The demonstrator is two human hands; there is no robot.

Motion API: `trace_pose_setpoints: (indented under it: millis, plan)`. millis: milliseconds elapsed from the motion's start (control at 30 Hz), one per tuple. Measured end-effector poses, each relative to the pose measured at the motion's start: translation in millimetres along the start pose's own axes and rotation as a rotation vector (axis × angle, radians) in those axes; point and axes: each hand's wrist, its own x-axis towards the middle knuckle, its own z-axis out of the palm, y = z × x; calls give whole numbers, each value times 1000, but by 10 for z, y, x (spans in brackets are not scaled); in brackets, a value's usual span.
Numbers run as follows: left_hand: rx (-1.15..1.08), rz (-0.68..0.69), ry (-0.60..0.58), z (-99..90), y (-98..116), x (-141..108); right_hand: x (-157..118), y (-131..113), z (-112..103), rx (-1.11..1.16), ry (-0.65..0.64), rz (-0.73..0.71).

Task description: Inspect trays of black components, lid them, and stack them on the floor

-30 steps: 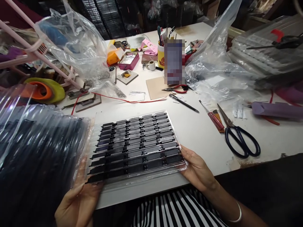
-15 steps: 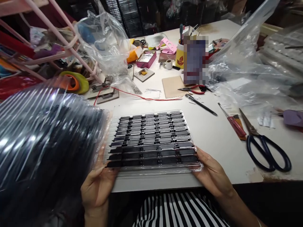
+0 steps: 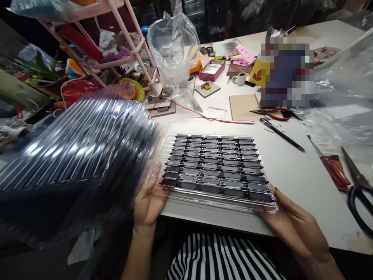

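Between my two hands is a clear plastic tray (image 3: 218, 167) with rows of black toothed strips lying in it. My left hand (image 3: 150, 202) grips its near left corner, thumb on top and the other fingers partly hidden underneath. At the near right corner my right hand (image 3: 294, 221) holds the tray from the side and below. A tall stack of similar clear trays (image 3: 87, 144) with dark contents stands close beside my left hand, and its edge comes near the held tray.
On the white table lie a black pen (image 3: 284, 136), red-handled pliers (image 3: 274, 113), a screwdriver (image 3: 332, 165) and large scissors (image 3: 359, 194). A pink rack (image 3: 138, 50) stands back left. Plastic bags (image 3: 175, 50) and a purple box (image 3: 212, 70) are behind, beyond a red wire (image 3: 215, 118).
The view has swung left, so the table things appear farther right and more of the stack and rack shows. Both hands still hold the tray.
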Motion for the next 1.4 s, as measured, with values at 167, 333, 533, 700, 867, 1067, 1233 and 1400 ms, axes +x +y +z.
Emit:
trace_pose_setpoints:
  millis: [167, 333, 533, 700, 867, 1067, 1233, 1400]
  plan:
    - [-42, 5, 9, -41, 4, 5, -67, 30, 3, -9, -65, 6]
    - [8, -54, -28, 14, 9, -27, -58, 71, 42, 34, -113, -7]
    - [47, -77, -32, 58, -13, -31, -25, 65, 45, 46, -121, -20]
    - [-16, -65, 7, 63, -37, -14, -22, 66, 28, 38, -130, -30]
    - [-1, -39, 13, 54, -38, -7, -7, 62, 4, 37, -166, -19]
    - [-18, -18, -20, 33, -51, 18, -1, 71, -22, 52, -214, -23]
    - [7, -17, 15, 80, -52, 19, 7, 81, -34, 58, -204, -31]
    - [28, -17, 36, 117, -48, 5, 8, 77, -31, 91, -239, -25]
